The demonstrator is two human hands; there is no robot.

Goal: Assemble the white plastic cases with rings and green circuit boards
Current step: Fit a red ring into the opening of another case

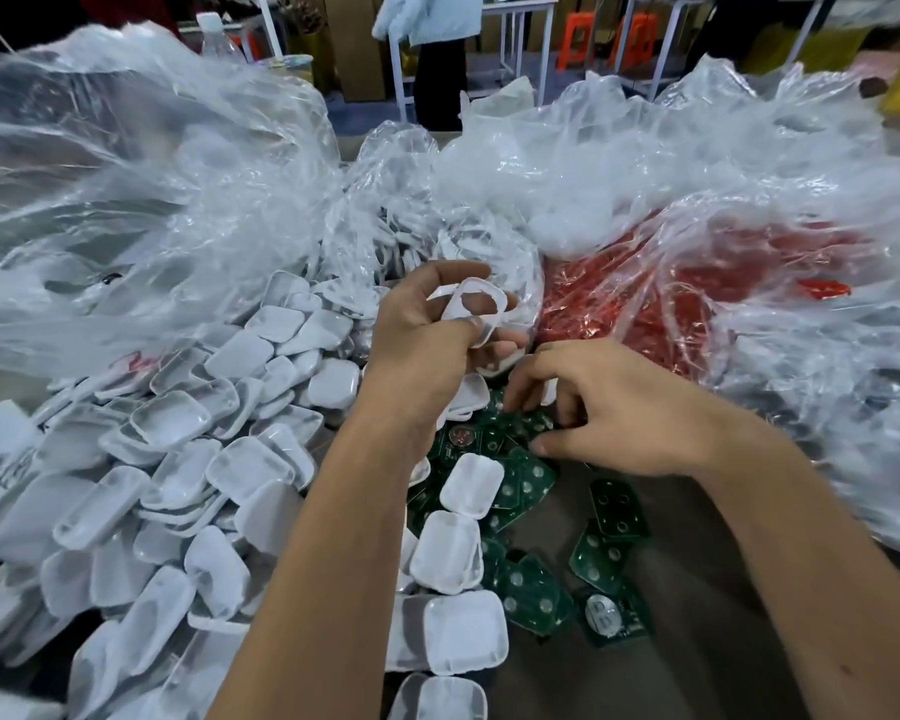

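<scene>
The biggest risk is the heap of white cases (188, 459) along the bench's left side: they are smooth, glossy, rounded-square shells stacked loosely on a slope, so a nudge from the left forearm could send some sliding over the green boards (520, 475) or off the near edge. The thin, crinkled clear bags (141, 174) billowing across the far side could also sag forward and cover parts; one on the right holds shiny red pieces (645, 293).

Next, the boards. They are flat, stiff, dark green squares with pale round pads, lying overlapped mid-bench on the bare brown bench (671, 589). The right hand (619, 407) reaches down over them with fingers curled; whether it has pinched one I cannot tell. Overlapping boards may lift two at once.

Smallest, the ring (476, 304): a thin white, rounded-square plastic loop with an open middle, pinched between thumb and fingertips of the left hand (427, 324), raised above the pile's far end. It looks light and slippery, so it could slip from the grip.
</scene>
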